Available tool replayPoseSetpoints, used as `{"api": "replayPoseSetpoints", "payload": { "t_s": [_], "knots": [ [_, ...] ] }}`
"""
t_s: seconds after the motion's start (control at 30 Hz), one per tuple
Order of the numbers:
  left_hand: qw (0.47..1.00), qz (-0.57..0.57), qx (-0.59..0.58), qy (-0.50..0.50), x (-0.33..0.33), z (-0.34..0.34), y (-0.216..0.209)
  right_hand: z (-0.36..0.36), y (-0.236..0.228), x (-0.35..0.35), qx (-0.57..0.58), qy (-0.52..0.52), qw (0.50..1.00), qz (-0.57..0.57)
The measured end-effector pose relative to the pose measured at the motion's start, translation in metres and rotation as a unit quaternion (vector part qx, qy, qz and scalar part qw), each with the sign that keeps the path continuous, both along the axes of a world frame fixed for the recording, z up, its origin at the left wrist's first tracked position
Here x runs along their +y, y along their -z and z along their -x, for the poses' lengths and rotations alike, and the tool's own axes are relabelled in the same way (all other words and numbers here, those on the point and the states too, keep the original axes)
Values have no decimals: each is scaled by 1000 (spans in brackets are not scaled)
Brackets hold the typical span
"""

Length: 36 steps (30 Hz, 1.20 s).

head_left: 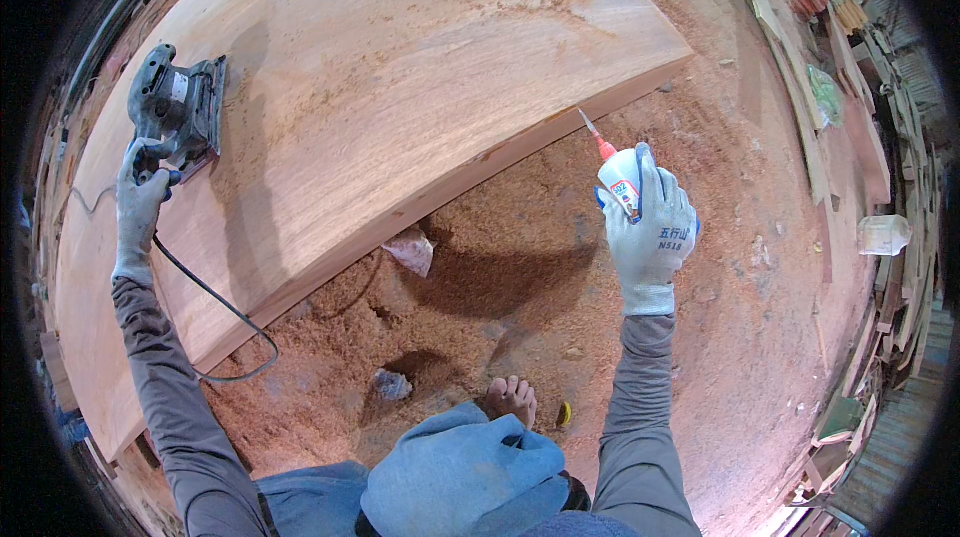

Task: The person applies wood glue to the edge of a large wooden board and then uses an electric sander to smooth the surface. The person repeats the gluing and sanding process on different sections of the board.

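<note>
In a pale work glove, my left hand (140, 202) is closed around the handle of a dark electric sander (178, 102), which is tilted on its side at the left part of a thick wooden slab (400, 107). Its black cord (222, 299) loops down past the slab's near edge. My gloved right hand (650, 232) grips a white glue bottle (622, 180) with a red cap and a long thin clear nozzle. The nozzle tip points at the slab's near side edge, close to its right corner; whether it touches the wood I cannot tell.
Reddish sawdust (520, 287) covers the floor. A crumpled pale wrapper (410, 250) lies beneath the slab's edge, and a small plastic bag (392, 384) lies near my bare foot (512, 399). Wooden strips (790, 87) and a translucent container (884, 235) line the right side.
</note>
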<state>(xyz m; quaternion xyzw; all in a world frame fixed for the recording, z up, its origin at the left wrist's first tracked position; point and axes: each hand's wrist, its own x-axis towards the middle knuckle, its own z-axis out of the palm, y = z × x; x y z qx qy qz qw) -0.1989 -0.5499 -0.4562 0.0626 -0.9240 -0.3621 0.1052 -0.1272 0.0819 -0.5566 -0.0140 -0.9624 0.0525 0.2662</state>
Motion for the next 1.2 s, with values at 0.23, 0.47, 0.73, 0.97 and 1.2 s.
{"api": "replayPoseSetpoints", "payload": {
  "t_s": [0.23,0.47,0.73,0.97,1.2],
  "knots": [
    [1000,12,-13,-3,-12,-1,0,-16,-8,-28,-58,-47,997,26],
    [1000,11,-5,-2,-2,-1,0,-3,-1,-10,-4,-16,1000,11],
    [1000,17,-9,-2,-13,0,3,-18,0,-28,-38,-51,998,30],
    [1000,12,1,6,-8,0,2,-15,-1,-27,-44,-32,998,46],
    [1000,-10,-3,5,-3,2,4,4,12,7,-6,-4,999,47]
  ]
}}
